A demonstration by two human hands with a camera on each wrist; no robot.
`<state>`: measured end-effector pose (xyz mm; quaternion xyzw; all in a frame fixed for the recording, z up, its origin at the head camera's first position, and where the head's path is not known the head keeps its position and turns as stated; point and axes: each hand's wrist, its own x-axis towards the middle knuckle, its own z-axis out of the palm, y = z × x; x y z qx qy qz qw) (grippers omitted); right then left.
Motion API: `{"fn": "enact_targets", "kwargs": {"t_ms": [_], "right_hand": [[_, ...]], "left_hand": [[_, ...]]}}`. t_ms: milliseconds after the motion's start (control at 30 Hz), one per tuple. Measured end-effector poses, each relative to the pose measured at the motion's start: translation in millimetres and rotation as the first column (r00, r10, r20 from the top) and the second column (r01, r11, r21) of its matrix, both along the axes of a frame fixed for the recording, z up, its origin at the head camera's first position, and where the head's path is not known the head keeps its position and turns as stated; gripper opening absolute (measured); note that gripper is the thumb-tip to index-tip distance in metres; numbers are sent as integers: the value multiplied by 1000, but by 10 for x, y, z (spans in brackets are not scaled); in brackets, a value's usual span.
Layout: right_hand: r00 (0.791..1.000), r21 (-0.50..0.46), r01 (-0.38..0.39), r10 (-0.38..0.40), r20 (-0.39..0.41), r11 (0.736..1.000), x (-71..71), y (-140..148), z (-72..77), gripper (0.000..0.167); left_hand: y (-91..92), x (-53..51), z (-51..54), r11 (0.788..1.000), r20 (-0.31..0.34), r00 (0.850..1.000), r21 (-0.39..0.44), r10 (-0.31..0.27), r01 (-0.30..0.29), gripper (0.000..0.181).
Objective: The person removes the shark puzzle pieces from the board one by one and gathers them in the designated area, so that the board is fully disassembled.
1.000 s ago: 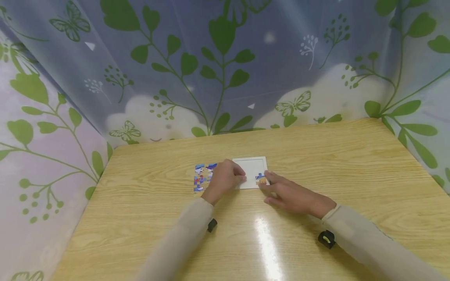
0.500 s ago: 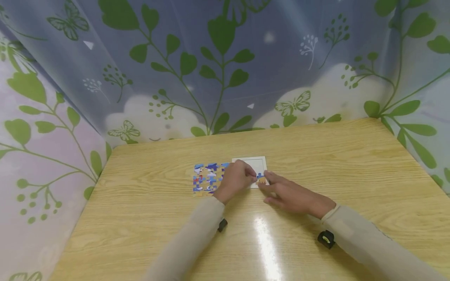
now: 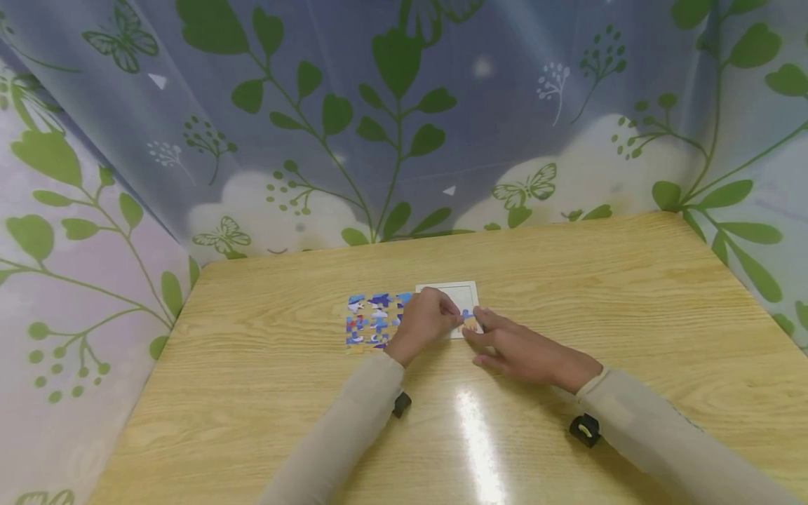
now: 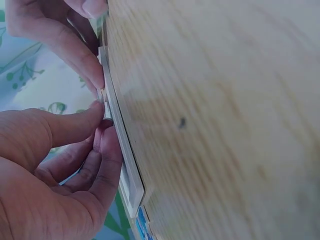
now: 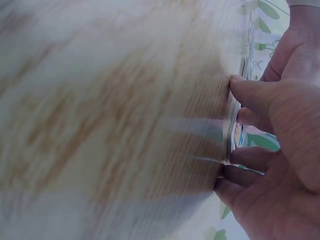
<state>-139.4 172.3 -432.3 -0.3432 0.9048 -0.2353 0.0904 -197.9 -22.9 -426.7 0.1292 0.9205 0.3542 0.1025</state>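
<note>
My left hand (image 3: 424, 321) pinches a small jigsaw piece (image 4: 106, 115) between thumb and fingertips, just over the white puzzle tray (image 3: 445, 286). Most of that piece is hidden by the fingers. In the tray's near right corner lies blue-and-tan puzzle artwork (image 3: 469, 322), right beside the left fingertips. My right hand (image 3: 527, 351) rests at this corner, its thumb and fingers fairly straight and spread, touching the tray's edges. The right wrist view shows the right thumb (image 5: 252, 95) and fingers (image 5: 250, 159) along the thin tray side.
Left of the tray, several colourful jigsaw pieces (image 3: 366, 322) lie in rows, partly covered by my left hand. Everything lies on a wood-grain table (image 3: 265, 393). A leaf-patterned curtain (image 3: 303, 140) hangs along the table's back, with similar fabric on both sides.
My left hand has moved right across the tray to the artwork in the corner, uncovering more of the loose pieces. In the last half second it has barely shifted. The right hand stays put.
</note>
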Motion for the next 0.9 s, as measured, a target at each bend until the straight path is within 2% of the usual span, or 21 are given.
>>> {"fn": "enact_targets", "kwargs": {"t_ms": [167,367,567,900], "right_hand": [[1000,-7,-6,6,-6,1000,3,4,-3,47],[1000,-20,-19,19,-13,1000,9,3,0,47],[1000,-12,-17,17,4,1000,7,-1,6,47],[1000,17,12,-12,19,1000,4,5,-5,48]], "left_hand": [[4,-7,4,1000,25,1000,6,2,-2,8],[-22,14,23,998,42,999,64,6,-8,8],[-101,48,60,995,18,1000,98,25,-27,7],[-358,77,162,996,-23,998,67,64,-62,7]]}}
